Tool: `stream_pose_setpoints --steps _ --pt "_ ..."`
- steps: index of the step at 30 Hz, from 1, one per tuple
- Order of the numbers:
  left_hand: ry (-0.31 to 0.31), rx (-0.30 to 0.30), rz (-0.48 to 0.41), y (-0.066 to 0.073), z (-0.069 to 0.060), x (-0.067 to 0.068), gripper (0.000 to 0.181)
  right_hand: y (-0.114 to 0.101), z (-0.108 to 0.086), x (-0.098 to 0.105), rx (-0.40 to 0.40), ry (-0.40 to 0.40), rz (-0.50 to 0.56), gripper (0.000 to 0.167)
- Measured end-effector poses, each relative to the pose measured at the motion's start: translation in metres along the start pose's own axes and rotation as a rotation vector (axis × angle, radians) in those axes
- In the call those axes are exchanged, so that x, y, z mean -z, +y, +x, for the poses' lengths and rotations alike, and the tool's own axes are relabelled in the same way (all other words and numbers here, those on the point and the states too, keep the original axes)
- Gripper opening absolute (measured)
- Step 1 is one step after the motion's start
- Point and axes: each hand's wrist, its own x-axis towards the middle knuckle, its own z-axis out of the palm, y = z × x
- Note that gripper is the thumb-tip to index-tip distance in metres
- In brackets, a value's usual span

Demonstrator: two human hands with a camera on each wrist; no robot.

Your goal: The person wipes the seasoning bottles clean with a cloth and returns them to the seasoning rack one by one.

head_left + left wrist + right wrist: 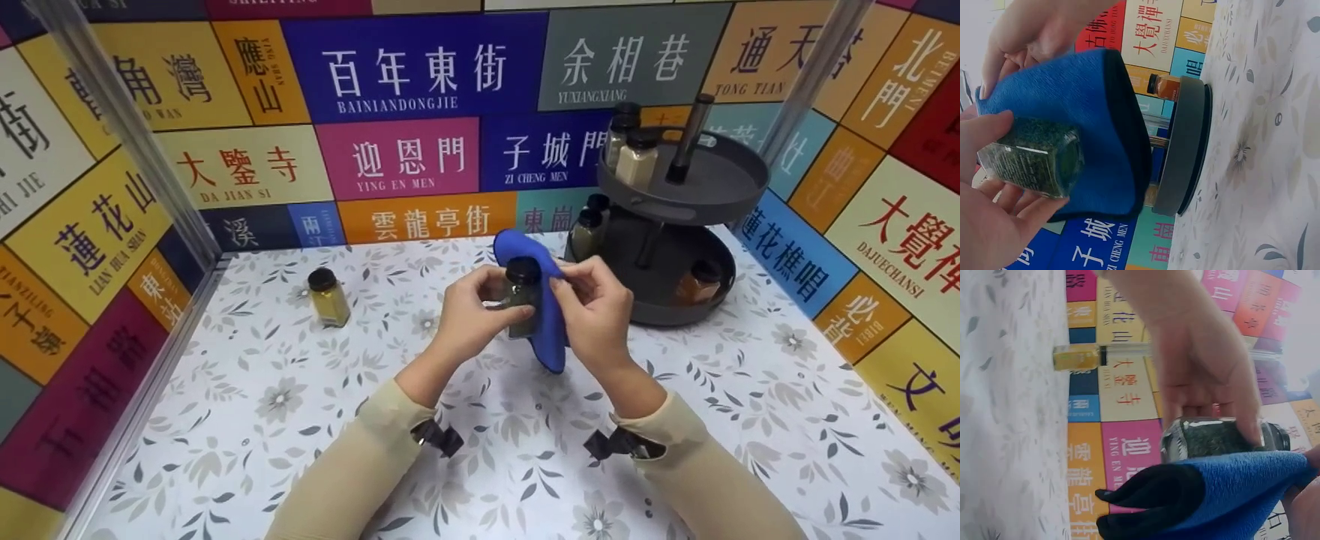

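Note:
Above the table, my left hand (pixel 480 311) grips a square glass spice jar (pixel 1033 154) with a black lid, filled with dark green flakes. The jar is upright in the head view. A blue cloth (pixel 551 315) with a dark edge lies against the jar's right side, pinched between the thumb and fingers of my right hand (pixel 600 311). In the right wrist view the cloth (pixel 1230 486) covers part of the jar (pixel 1213 439), and its folded dark edge hangs toward the table.
A jar of yellow spice (pixel 330 300) stands at the left on the floral table (pixel 247 465). At the back right is a two-tier dark grey rack (pixel 682 195). Pale jars (pixel 636 161) stand on its upper tier; an orange-brown jar (pixel 699 283) and dark-lidded ones sit below.

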Motion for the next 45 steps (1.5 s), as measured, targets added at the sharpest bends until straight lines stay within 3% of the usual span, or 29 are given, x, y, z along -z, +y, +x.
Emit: stream_pose_setpoints --steps 3,8,12,15,18,22,26,29,34,39,45 --pt "0.037 0.014 0.008 0.000 0.002 0.002 0.046 0.007 -0.002 -0.003 0.013 -0.042 -0.038 0.006" --pt "0.088 0.001 -0.031 0.004 0.004 0.006 0.044 0.016 -0.007 -0.007 -0.045 -0.103 -0.116 0.006" --pt "0.135 -0.025 -0.117 0.009 0.005 0.009 0.043 0.018 -0.007 -0.008 -0.106 -0.143 -0.140 0.007" --pt "0.157 -0.011 -0.266 0.012 0.006 0.011 0.044 0.020 -0.003 -0.010 -0.169 -0.094 -0.045 0.007" --pt "0.158 0.022 -0.375 0.014 0.008 0.012 0.045 0.022 0.000 -0.010 -0.208 0.025 0.110 0.007" --pt "0.131 0.047 -0.389 0.015 0.008 0.010 0.051 0.025 0.001 -0.009 -0.216 0.129 0.235 0.008" --pt "0.139 0.037 -0.423 0.011 0.008 0.005 0.055 0.028 0.000 -0.009 -0.269 0.106 0.325 0.014" --pt "0.164 0.042 -0.504 0.009 0.010 0.003 0.057 0.029 -0.004 -0.011 -0.324 0.029 0.364 0.018" --pt "0.204 0.047 -0.573 0.009 0.012 0.007 0.058 0.028 -0.007 -0.010 -0.368 -0.090 0.340 0.020" --pt "0.210 0.048 -0.555 0.008 0.014 0.012 0.057 0.018 -0.003 -0.008 -0.364 -0.065 0.374 0.020" --pt "0.148 0.049 -0.585 0.006 0.008 0.012 0.056 0.011 -0.001 -0.008 -0.325 0.022 0.397 0.017"
